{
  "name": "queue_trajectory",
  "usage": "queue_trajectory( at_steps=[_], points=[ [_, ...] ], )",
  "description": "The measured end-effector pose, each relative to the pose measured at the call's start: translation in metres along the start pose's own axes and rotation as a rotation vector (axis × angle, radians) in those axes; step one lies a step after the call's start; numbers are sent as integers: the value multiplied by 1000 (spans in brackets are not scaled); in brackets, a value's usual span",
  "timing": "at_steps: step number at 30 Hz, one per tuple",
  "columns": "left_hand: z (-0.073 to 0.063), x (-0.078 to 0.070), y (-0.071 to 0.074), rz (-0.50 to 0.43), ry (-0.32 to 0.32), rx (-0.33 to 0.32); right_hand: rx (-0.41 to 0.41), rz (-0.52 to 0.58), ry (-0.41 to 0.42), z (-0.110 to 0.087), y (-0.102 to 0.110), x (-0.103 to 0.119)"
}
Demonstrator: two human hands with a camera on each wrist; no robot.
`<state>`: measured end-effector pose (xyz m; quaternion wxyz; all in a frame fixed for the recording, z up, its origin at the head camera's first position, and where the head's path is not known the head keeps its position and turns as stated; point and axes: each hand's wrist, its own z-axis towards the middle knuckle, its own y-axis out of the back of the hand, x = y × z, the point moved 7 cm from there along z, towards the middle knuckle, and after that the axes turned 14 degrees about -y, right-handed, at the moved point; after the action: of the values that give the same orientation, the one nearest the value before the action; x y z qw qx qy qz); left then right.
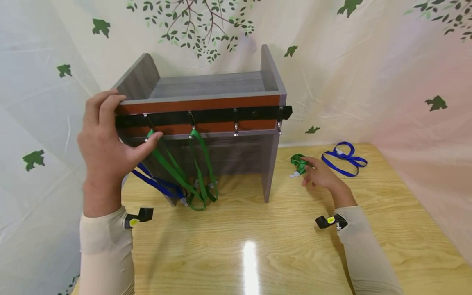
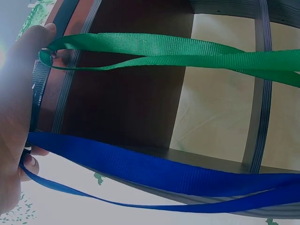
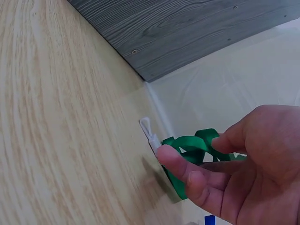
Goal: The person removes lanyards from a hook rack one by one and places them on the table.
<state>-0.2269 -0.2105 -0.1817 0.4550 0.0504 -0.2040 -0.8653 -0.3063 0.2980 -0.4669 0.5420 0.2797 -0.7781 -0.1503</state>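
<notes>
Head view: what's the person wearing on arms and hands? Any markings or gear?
Both hands, left hand and right hand, are bare, no gloves. Snug cream long sleeves reach the wrists: left sleeve, right sleeve. Each wrist carries a small black clip-like device with a yellow mark: left device, right device. No cables visible.

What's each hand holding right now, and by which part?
The left hand grips the rack at its top-left front corner. The right hand closes its fingers on the bunched green lanyard on the table.
</notes>
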Motion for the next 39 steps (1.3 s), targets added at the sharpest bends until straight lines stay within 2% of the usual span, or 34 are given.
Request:
queue_trajectory(
  at_steps=[8, 14, 17, 22, 25, 31, 39],
  points=[
    [0, 0, -1, 4, -4, 4, -62, -16, 20, -7, 7, 6],
    [0, 1, -1, 4, -3, 9, -89, -71, 12, -13, 10, 13],
    [0, 1, 0, 4, 1, 9, -81, -116, -13, -15, 9, 15],
    [0, 1, 0, 4, 3, 10, -19, -199, -60, -13, 3, 12],
    [0, 0, 0, 2, 2, 6, -5, -254, -58, -11, -1, 11],
    [0, 0, -1, -3, -1, 4, -8, -298, -61, -10, -5, 10],
    [0, 0, 0, -3, 4, -1, -78, -353, -21, -19, 5, 20]
  ],
)
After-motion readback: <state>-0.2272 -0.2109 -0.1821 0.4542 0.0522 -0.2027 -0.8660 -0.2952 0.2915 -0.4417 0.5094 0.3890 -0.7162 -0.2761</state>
